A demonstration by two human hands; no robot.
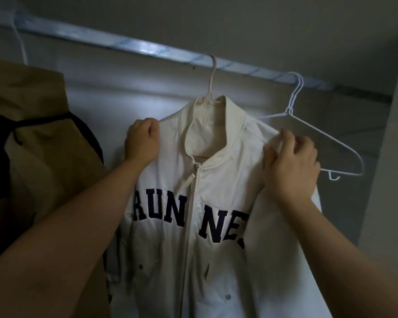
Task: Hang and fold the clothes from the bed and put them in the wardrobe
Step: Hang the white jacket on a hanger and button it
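Note:
A cream zip-up jacket (pixel 216 180) with dark block letters across the chest hangs on a pale pink hanger (pixel 210 88), whose hook is over the wardrobe rail (pixel 136 45). My left hand (pixel 143 140) is closed on the jacket's left shoulder. At the other shoulder, my right hand (pixel 290 164) pinches the fabric between its fingers. The jacket's zipper is closed up to the collar.
A tan coat (pixel 44 145) with a dark strap hangs at the left on a white hanger. Empty white wire hangers (pixel 319 134) hang on the rail just right of the jacket. The wardrobe's side wall (pixel 395 157) stands at the far right.

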